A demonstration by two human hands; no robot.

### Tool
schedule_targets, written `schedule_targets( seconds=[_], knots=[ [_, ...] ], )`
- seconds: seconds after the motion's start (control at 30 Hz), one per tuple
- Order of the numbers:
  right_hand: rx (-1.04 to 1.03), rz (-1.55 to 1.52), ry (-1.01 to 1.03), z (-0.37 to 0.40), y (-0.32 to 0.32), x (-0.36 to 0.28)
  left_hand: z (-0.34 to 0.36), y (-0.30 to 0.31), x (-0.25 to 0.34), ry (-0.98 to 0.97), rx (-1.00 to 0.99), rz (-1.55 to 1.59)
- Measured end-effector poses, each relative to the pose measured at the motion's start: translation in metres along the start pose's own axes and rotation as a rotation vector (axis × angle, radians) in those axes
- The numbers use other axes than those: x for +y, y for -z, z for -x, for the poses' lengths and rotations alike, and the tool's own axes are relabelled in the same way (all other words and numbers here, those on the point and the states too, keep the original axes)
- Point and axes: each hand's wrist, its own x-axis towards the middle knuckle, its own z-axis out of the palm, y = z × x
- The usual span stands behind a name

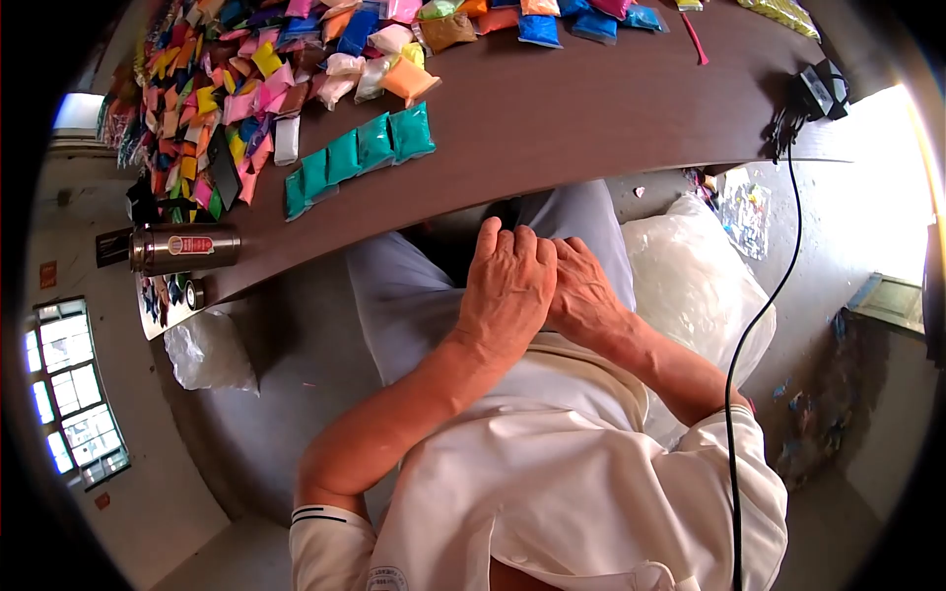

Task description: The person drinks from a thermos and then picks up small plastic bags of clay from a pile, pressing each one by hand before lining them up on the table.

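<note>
My left hand (507,288) and my right hand (583,288) meet above my lap, just off the table's near edge. Both have their fingers curled in and pressed together, knuckles up, the left overlapping the right. Whatever lies between the fingers, if anything, is hidden beneath them. On the table ahead and to the left, a row of several teal plastic packets (343,160) lies closest to the hands.
The brown table (552,108) bears a large heap of small coloured packets (271,64), a phone (225,169) and a steel flask (185,247). A black cable (778,295) hangs at right. A big clear plastic bag (695,286) stands beside my right leg.
</note>
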Motion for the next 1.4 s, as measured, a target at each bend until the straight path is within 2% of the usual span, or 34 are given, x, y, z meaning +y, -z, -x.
schedule_targets(
  seconds=[0.47,0.97,1.03,1.27,1.33,1.4],
  knots=[
    [0.015,-0.029,-0.018,-0.002,0.001,-0.001,0.002,0.001,0.001,0.042,0.018,0.053],
    [0.176,-0.212,0.025,-0.003,-0.007,-0.003,0.000,0.004,0.001,0.043,0.060,0.130],
    [0.105,-0.202,-0.063,-0.002,-0.011,-0.006,0.002,0.000,-0.001,0.048,0.044,0.133],
    [0.136,-0.284,-0.039,0.004,-0.024,-0.015,0.006,-0.004,-0.002,0.009,-0.017,0.076],
    [0.119,-0.359,-0.167,0.008,-0.034,-0.016,0.005,-0.002,-0.001,-0.006,-0.001,0.095],
    [0.128,-0.384,-0.205,0.005,-0.035,-0.019,0.003,0.001,0.000,-0.021,0.017,0.111]
  ],
)
